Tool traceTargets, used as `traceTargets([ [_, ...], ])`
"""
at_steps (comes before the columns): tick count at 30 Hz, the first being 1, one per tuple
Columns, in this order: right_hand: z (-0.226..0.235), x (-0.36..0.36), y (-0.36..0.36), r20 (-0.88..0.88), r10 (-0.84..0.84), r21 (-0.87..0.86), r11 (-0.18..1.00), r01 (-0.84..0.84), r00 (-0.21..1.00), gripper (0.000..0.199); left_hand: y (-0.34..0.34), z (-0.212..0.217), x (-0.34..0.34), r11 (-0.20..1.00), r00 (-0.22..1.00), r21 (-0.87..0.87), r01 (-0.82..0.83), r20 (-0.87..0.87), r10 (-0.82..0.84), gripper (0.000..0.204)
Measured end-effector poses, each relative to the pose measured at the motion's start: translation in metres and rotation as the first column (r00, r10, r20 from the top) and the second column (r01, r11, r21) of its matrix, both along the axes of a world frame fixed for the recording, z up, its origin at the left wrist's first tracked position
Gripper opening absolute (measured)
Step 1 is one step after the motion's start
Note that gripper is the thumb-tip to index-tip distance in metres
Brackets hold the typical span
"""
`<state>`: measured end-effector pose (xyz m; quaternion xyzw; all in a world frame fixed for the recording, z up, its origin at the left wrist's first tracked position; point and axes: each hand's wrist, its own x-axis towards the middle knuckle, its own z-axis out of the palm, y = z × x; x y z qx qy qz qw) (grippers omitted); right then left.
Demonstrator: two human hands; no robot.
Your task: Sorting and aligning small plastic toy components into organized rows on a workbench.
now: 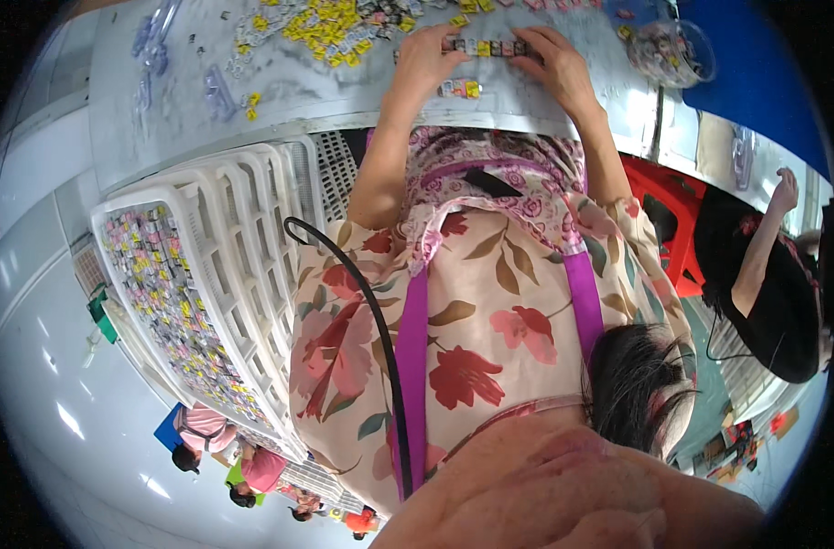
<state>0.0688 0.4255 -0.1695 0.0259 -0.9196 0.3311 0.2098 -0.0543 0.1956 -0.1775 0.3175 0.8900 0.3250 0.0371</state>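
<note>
On the grey tabletop (325,99), a straight row of small square plastic pieces (495,48), black, white, yellow and pinkish, lies crosswise between my hands. My left hand (424,66) pinches its left end between thumb and fingers. At the opposite end my right hand (561,71) has its fingers closed around the row. A shorter strip of similar pieces (460,89), partly yellow, rests just nearer to me. Beyond my left hand spreads a loose heap of yellow and whitish pieces (330,35). What the pieces are is too small to make out.
A clear round tub (671,53) of small pieces stands at the table's right. Clear plastic parts (217,93) lie at the left. Stacked white crates (238,229), one filled with colourful pieces, stand left of me. A red stool (673,220) and another person (765,265) are at right.
</note>
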Motion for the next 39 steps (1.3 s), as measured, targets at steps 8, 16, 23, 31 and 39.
traceTargets([
  [8,-0.006,0.033,0.001,0.066,-0.280,-0.216,0.933,0.288,0.958,0.030,-0.063,0.018,-0.117,0.944,0.942,0.099,-0.315,-0.088,0.323,0.033],
  [16,-0.007,0.027,-0.004,-0.029,-0.295,-0.109,0.951,0.290,0.955,0.025,-0.114,-0.042,-0.265,0.886,0.837,-0.011,-0.464,-0.332,0.435,0.024],
  [23,-0.009,0.030,-0.004,0.031,-0.319,-0.171,0.932,0.320,0.947,0.021,-0.078,-0.025,-0.279,0.897,0.917,-0.228,-0.378,-0.225,0.329,0.023],
  [31,-0.012,0.032,-0.002,-0.027,-0.301,-0.141,0.945,0.294,0.953,0.018,-0.077,-0.009,-0.283,0.882,0.943,-0.351,-0.314,-0.224,0.247,0.031],
  [39,-0.018,0.015,-0.004,-0.112,-0.269,-0.195,0.950,0.244,0.957,0.016,-0.104,0.013,-0.273,0.941,0.951,-0.306,-0.143,-0.306,0.045,0.031],
])
